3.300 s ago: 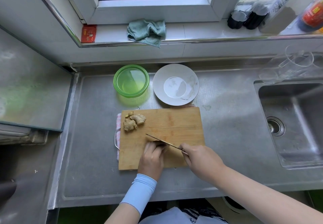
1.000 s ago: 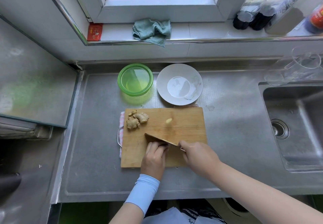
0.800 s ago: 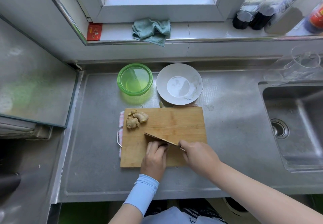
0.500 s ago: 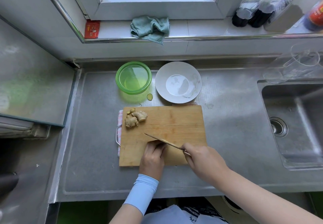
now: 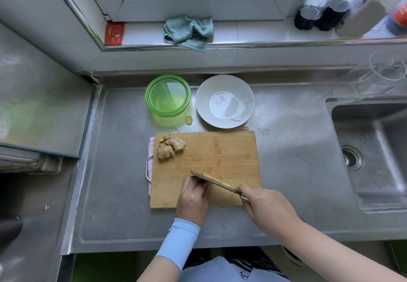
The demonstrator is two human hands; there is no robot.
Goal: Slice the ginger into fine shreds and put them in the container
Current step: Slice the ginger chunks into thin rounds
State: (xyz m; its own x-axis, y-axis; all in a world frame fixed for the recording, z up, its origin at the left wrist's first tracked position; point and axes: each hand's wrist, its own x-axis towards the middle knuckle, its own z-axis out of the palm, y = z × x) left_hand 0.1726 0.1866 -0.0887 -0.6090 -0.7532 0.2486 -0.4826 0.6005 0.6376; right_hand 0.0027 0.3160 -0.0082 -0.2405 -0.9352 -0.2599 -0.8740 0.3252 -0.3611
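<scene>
Indoors, steel counter (image 5: 286, 167), board (image 5: 220, 149) with ginger (image 5: 171, 147), sink (image 5: 374, 125)

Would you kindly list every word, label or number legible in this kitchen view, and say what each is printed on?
"Good", followed by a short word too small to read: near rim of the white bowl.
Red packet on the windowsill: print too blurred to read.
Bottles at the upper right: labels too blurred to read.
</scene>
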